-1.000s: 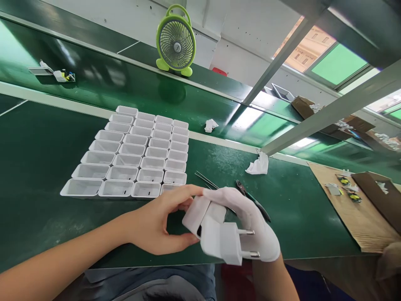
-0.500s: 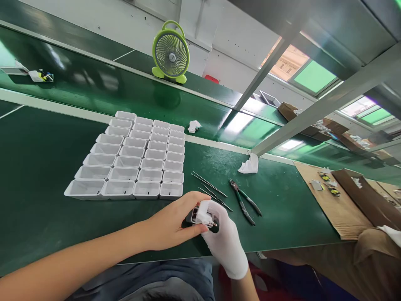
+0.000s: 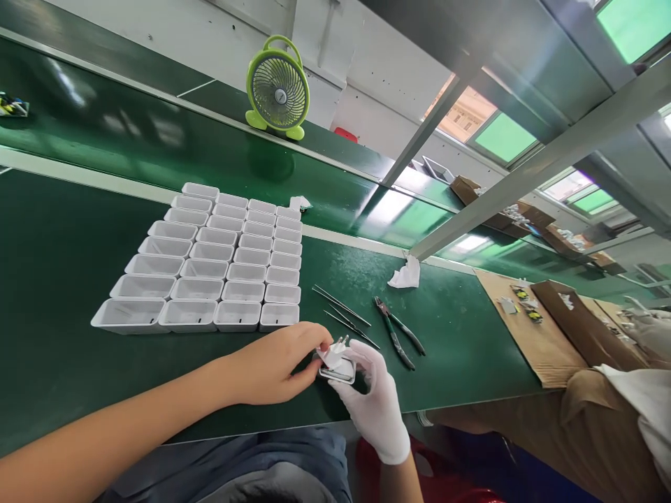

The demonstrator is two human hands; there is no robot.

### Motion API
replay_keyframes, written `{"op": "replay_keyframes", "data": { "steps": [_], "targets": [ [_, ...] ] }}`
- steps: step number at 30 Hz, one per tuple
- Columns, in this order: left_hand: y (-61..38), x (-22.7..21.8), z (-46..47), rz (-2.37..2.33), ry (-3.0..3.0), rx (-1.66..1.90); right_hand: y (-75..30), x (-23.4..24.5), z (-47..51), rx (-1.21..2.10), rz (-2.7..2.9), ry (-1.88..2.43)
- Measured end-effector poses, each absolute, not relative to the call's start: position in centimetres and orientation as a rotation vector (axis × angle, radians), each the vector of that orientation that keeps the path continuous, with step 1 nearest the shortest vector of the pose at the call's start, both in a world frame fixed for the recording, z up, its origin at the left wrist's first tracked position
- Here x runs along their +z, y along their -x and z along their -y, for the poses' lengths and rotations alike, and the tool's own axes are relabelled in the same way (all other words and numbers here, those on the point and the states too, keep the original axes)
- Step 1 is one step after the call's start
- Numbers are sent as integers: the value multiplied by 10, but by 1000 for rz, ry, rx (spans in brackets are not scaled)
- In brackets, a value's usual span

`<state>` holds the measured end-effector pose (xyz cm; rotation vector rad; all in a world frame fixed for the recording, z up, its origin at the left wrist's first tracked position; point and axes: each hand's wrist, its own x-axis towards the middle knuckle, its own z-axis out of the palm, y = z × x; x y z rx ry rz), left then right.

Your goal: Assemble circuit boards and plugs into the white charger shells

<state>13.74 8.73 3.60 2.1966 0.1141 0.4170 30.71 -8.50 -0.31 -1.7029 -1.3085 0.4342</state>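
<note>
My bare left hand [image 3: 293, 360] is closed, its thumb and fingertips pinching a white plug piece [image 3: 335, 354] with two metal pins pointing up. Just below it is a small white rectangular case [image 3: 338, 378], open at the top. My right hand [image 3: 374, 398], in a white glove, grips the case between thumb and fingers at its right side. Whatever lies inside the case is mostly hidden under the plug piece. Both hands are over the front edge of the green table [image 3: 235, 412]. Rows of open white cases [image 3: 241, 318] stand beyond my left hand.
Several thin metal tools [image 3: 343, 307] and cutting pliers [image 3: 395, 332] lie beyond my right hand. A crumpled white scrap [image 3: 406, 272] sits near a metal post. Further off stands a green fan [image 3: 277, 91]. At right are cardboard [image 3: 516, 328] and another person's leg [image 3: 581, 412].
The plug piece has turned so its pins now point up. The white case now faces me more plainly, and my right fingers have shifted on it. The view has swung slightly right.
</note>
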Motion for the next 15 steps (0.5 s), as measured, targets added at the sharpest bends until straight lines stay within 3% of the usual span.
{"op": "replay_keyframes", "data": {
  "steps": [10,15],
  "targets": [
    [-139,29,-75,70,-2620,838,-307,-5,89,348,1300,1770],
    [-141,29,-75,-12,-2402,800,-309,-7,88,339,1305,1774]
  ]
}}
